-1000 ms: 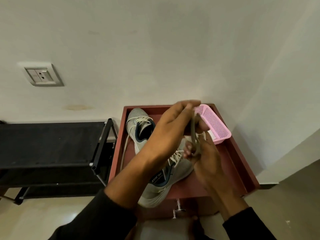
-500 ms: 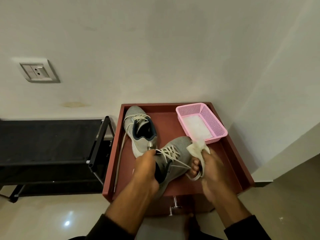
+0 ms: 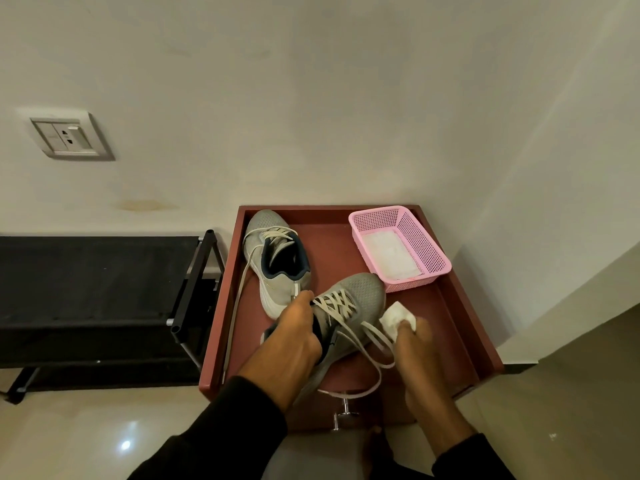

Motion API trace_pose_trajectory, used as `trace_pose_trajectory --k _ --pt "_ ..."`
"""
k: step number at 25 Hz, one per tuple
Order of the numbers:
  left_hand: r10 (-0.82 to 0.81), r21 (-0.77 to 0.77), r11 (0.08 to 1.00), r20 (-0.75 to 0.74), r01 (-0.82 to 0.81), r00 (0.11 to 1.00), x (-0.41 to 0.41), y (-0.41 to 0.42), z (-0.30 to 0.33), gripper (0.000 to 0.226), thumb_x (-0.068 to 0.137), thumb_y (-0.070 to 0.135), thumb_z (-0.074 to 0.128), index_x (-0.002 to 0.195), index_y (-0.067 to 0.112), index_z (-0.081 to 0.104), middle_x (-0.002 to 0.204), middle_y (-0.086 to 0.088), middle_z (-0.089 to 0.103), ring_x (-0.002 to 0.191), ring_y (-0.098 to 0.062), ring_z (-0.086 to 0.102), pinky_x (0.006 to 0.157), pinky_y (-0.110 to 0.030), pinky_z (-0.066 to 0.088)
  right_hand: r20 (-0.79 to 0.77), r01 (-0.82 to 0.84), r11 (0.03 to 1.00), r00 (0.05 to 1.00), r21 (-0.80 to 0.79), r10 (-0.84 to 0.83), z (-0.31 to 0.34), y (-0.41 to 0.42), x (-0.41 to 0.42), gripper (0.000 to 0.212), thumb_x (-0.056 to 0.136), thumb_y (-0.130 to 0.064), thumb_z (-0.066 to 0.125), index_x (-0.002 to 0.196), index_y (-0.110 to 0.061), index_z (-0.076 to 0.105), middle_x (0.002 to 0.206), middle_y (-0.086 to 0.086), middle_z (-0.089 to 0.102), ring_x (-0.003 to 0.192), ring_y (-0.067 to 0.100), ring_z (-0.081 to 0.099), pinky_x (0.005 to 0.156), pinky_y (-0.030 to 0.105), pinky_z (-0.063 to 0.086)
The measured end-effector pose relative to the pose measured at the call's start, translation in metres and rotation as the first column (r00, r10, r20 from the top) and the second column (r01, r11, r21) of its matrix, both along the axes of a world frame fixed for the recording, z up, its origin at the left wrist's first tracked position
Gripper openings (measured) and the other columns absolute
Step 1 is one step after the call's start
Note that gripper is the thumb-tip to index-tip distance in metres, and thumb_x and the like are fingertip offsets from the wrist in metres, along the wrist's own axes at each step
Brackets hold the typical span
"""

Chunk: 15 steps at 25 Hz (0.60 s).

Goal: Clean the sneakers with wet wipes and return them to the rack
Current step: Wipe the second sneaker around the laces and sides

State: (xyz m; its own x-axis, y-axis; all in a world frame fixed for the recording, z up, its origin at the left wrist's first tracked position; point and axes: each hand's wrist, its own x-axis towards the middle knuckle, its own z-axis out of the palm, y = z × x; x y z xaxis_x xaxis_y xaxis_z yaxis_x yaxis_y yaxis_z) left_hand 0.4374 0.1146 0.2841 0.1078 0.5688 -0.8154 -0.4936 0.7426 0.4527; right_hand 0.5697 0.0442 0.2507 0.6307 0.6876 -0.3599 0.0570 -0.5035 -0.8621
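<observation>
Sneaker [image 3: 349,306], grey mesh with pale laces, is held on the red-brown cabinet top [image 3: 460,327], its long axis running from heel at 7 o'clock to toe at 1 o'clock. From left to right: a black shoe rack [image 3: 93,292] is seen at 9 o'clock of the cabinet. A second sneaker [image 3: 273,258] lies at 11 o'clock of the held one, toe toward 12 o'clock. The left hand [image 3: 294,337] is curled around the held sneaker's collar. The right hand [image 3: 412,344] pinches a folded white wet wipe [image 3: 393,318] beside the shoe's right flank. A pink basket [image 3: 426,251] stands at 1 o'clock.
</observation>
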Motion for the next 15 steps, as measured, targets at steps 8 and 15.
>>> trace_pose_trajectory --k 8,15 --pt "-0.064 0.477 0.853 -0.306 0.212 0.95 -0.025 -0.049 0.017 0.017 0.095 0.016 0.058 0.085 0.007 0.069 0.077 -0.006 0.076 0.067 -0.012 0.071 0.057 -0.022 0.055 0.277 -0.098 0.884 0.96 0.458 -0.037 0.027 0.001 -0.007 0.027 0.102 -0.023 0.05 0.127 -0.025 0.06 0.109 -0.018 0.064 0.097 -0.008 0.061 0.074 0.009 0.047" --pt "-0.132 0.48 0.777 -0.508 0.407 0.851 -0.025 -0.067 -0.015 0.03 0.092 0.028 0.065 0.071 0.014 0.049 0.043 0.014 0.046 0.041 0.002 0.044 0.044 -0.014 0.038 0.574 -0.374 0.804 0.817 0.463 0.049 0.003 0.019 -0.006 0.037 0.096 -0.005 0.06 0.131 -0.019 0.063 0.127 -0.03 0.053 0.118 -0.015 0.051 0.091 0.02 0.054"
